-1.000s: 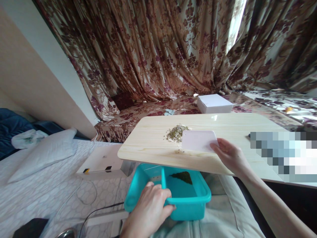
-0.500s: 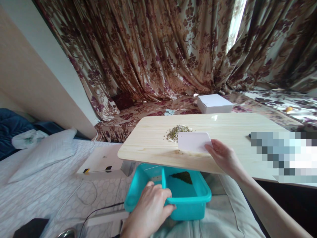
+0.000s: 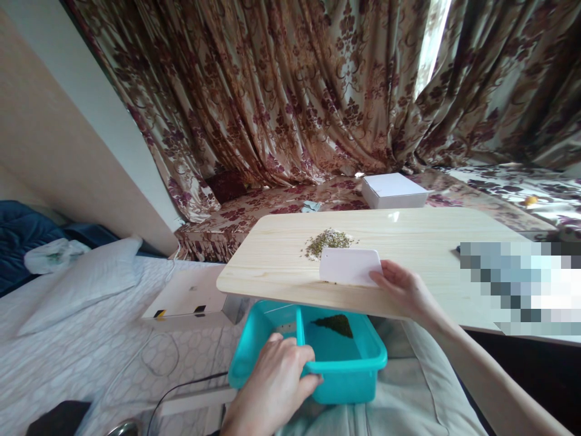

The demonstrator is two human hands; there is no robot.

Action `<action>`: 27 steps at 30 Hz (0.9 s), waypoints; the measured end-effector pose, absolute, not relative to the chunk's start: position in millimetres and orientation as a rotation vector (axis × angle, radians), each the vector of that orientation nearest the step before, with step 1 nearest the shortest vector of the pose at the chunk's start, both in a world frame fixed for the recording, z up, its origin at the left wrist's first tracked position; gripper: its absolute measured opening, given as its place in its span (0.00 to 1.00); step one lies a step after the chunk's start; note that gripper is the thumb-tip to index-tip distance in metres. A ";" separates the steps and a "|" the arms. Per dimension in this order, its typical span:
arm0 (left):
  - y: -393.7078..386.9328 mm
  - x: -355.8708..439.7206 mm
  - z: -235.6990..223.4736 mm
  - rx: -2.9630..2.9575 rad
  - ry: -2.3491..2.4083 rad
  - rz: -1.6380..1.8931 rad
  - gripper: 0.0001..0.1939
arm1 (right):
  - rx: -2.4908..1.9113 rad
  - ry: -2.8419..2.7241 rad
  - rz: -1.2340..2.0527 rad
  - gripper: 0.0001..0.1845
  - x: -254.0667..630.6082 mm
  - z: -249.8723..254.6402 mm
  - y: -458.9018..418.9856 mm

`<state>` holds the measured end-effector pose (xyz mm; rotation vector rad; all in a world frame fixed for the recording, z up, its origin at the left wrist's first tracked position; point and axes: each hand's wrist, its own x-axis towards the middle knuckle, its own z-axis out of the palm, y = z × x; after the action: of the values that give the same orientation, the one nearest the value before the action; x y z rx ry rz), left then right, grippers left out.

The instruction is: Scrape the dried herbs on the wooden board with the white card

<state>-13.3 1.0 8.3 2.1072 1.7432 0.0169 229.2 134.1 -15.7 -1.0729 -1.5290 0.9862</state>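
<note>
My right hand [image 3: 402, 284] grips a white rectangular plastic scraper [image 3: 350, 266] by its right end, holding it upright with its lower edge at the wooden tabletop [image 3: 263, 254]. Just behind the scraper lies a pile of small green and whitish grains [image 3: 329, 240], partly hidden by it. A few dark grains show by the scraper's lower edge. Below the table's near edge, my left hand [image 3: 284, 375] is closed on the front rim of a turquoise divided bin [image 3: 349, 366]. In the bin's right compartment is a heap of dark green grains [image 3: 336, 325]; a few specks lie in the left one.
A white box [image 3: 394, 189] stands behind the table on a patterned cover. A pixelated patch hides things at the table's right. Left of the bin, a white carton [image 3: 186, 293] and a black cable [image 3: 186, 381] lie on the bed [image 3: 104, 321].
My right hand has brought the scraper a little left and nearer to me, toward the table's near edge. My left hand and the bin stay where they were.
</note>
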 end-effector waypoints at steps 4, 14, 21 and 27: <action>2.3 -12.9 9.8 2.122 1.733 0.013 0.07 | -1.014 -1.593 1.123 0.15 233.7 -13.1 118.3; 12.7 44.6 24.6 2.329 1.540 -0.146 0.10 | -1.131 -1.263 0.843 0.11 270.1 -8.2 150.3; 32.4 80.7 38.1 2.339 1.330 -0.484 0.10 | -1.131 -1.327 0.898 0.13 269.9 -20.4 172.1; 40.0 88.7 49.5 2.208 1.357 -0.541 0.10 | -1.164 -1.351 0.993 0.12 262.2 -20.6 169.1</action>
<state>88.7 40.0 49.5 2.2084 1.3566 -0.5415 262.2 169.1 -20.6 -1.1637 -1.3514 0.9926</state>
